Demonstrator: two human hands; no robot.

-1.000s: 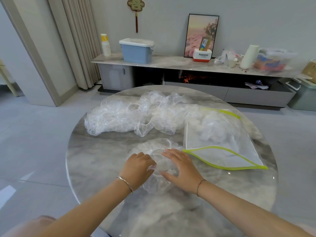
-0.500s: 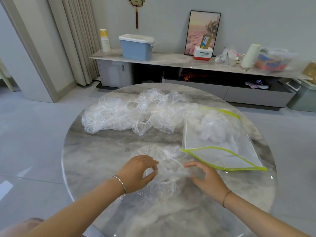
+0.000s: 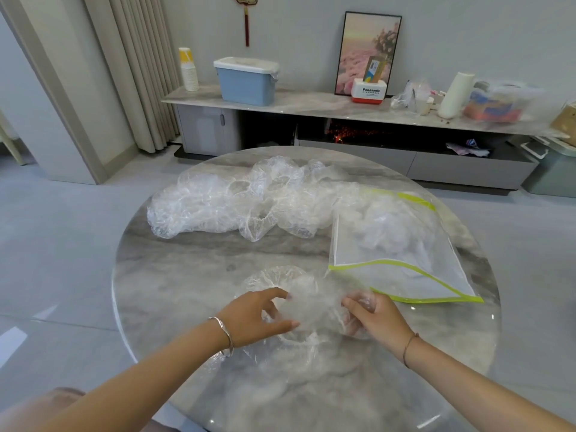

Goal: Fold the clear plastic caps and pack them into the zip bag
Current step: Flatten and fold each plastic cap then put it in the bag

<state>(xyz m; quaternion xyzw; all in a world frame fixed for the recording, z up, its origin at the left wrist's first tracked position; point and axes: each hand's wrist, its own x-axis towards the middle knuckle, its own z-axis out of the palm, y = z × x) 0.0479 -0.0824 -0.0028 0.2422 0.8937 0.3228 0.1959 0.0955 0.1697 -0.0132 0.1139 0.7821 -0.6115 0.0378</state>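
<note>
Left hand [image 3: 255,316]: on the table [image 3: 187,275], near side of the zip bag [image 3: 405,283] and to its left. Forefinger and thumb are curved toward each other with film gathered between them, so it holds the clear plastic cap [image 3: 274,275]. Silver bangle [image 3: 225,335] on the wrist.
Right hand [image 3: 378,319]: just beside the near corner of the zip bag, not touching it. Fingers are curled into the cap's right edge and clamped on the film, with some fingertips seen through the plastic. Thin cord [image 3: 409,347] on the wrist.
Clear plastic cap: lies on the table between both hands, left of the zip bag's near edge. Its crinkled elastic rim arcs away from the hands; the middle is bunched and raised between them.
Zip bag: flat on the table, mouth toward the hands and gaping. The yellow-green zip strip runs along the near edge; a second strip shows at the far corner.
Packed caps [image 3: 389,232]: white crumpled mass inside the zip bag, in its far half. Count not readable.
Pile of caps [image 3: 237,201]: loose and unfolded, in a long heap left of the zip bag. Its right end touches the bag's far-left side.
Background: sideboard [image 3: 311,102] well beyond the zip bag, carrying a blue lidded box [image 3: 246,81], a stack of paper cups [image 3: 188,70], a framed picture [image 3: 367,42] and a white roll [image 3: 455,95].
</note>
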